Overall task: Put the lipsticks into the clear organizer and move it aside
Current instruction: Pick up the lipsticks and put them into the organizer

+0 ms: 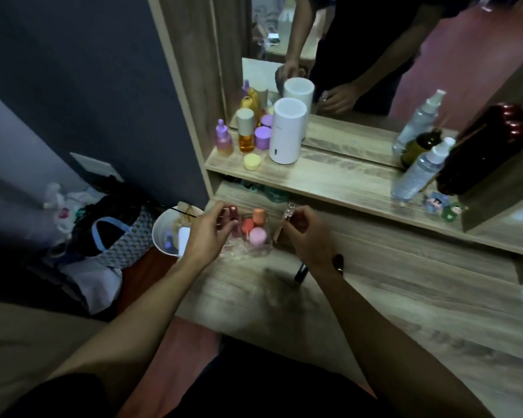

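Observation:
The clear organizer [254, 250] stands near the left end of the wooden dresser top, with an orange lipstick [258, 216], a coral one [247, 226] and a pink one [257, 235] upright inside. My left hand [207, 233] holds a dark red lipstick [233, 213] at the organizer's left side. My right hand [307, 236] grips a slim clear-capped lipstick [287, 217] just right of the organizer. Two dark lipsticks lie on the top beside my right wrist, one [301, 272] to its left and one [338, 262] to its right.
A raised shelf [329, 179] behind holds purple and amber bottles [245, 135], a white cylinder [289, 131], spray bottles [417, 173] and a dark red box [483, 149] before a mirror. A white bin [166, 233] and bags sit on the floor at left.

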